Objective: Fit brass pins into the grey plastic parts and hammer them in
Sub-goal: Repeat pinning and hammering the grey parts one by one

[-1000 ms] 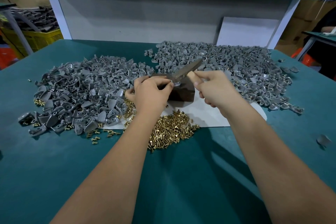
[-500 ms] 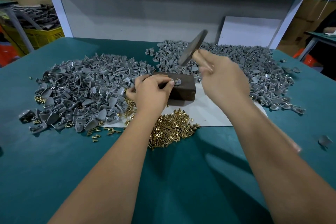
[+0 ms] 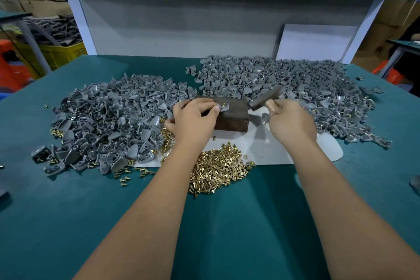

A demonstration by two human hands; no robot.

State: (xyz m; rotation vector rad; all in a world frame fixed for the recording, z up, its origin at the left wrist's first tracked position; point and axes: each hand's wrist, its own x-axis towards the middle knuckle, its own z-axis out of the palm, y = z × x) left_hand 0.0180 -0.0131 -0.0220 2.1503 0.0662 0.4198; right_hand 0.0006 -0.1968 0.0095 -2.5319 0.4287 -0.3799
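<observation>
The left hand is resting on a dark wooden block at the middle of the green table, its fingertips pinching a grey plastic part on the block's top; a brass pin is standing upright in that part; the right hand is sitting just right of the block, fingers curled round the pale wooden handle of a hammer, whose dark head is hanging tilted beside the block's right end, apart from the pin. The two hands are lying apart, the block between them. A heap of loose brass pins is lying just near of the block, partly on a white sheet; one pile of grey parts is spreading to the left; a second pile is spreading along the far right.
</observation>
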